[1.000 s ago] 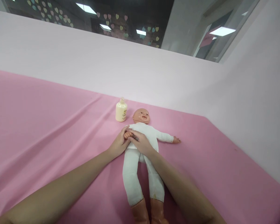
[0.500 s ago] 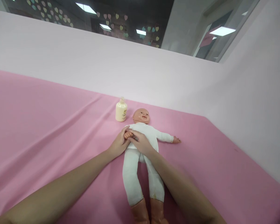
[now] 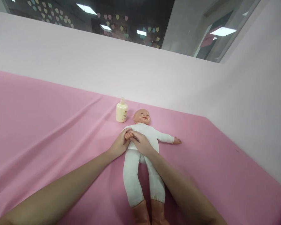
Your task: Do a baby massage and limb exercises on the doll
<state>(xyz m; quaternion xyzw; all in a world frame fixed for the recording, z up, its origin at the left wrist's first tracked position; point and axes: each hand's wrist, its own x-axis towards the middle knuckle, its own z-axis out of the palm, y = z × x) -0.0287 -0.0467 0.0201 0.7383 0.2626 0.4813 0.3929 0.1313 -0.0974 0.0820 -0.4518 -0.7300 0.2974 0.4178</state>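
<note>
A baby doll (image 3: 152, 134) in a white cloth suit lies on its back, its head away from me and its brown feet at the bottom edge of the view. My left hand (image 3: 120, 144) is closed around the doll's arm on the left side, near the wrist. From the other side my right hand (image 3: 143, 143) grips the same small arm, and the doll's hand (image 3: 128, 135) shows between my fingers. Parts of that arm are hidden under both hands. The doll's other arm (image 3: 166, 137) stretches out to the right.
A cream pump bottle (image 3: 121, 112) stands upright left of the doll's head. Pink cloth (image 3: 61, 125) with folds covers the surface. Behind it rises a white wall (image 3: 84, 62) with a window (image 3: 135, 18) above; another white wall (image 3: 259, 109) borders the right side.
My left thumb has slid down slightly along the doll's arm. Both hands otherwise keep their hold, and the doll and bottle stay in place.
</note>
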